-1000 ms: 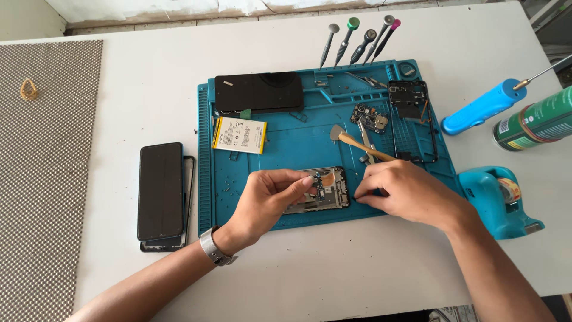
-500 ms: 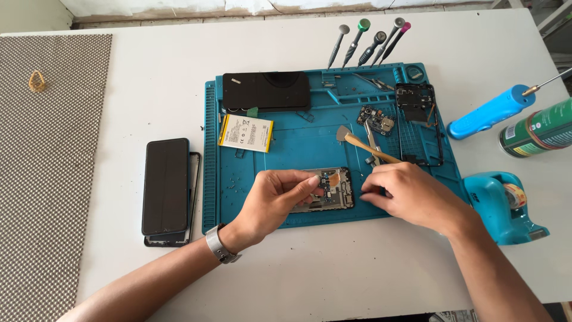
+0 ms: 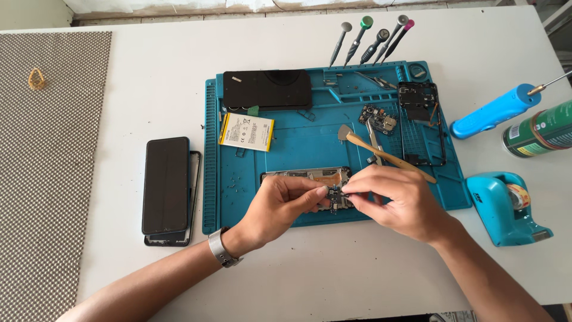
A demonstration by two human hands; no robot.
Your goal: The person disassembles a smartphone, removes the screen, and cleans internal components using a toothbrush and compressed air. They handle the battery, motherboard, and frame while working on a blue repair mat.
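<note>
pinching a small circuit board [image 3: 335, 197] between left hand [image 3: 280, 206] and right hand [image 3: 399, 200], fingertips together, over opened phone [image 3: 307, 176] on blue mat [image 3: 298, 140]

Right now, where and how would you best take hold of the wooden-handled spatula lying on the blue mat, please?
Probably by the bare wooden handle of the spatula, coming from above near its right end. It lies flat and slanted on the blue mat, with its metal blade pointing up-left toward small parts, while the right hand is just below the handle.
</note>
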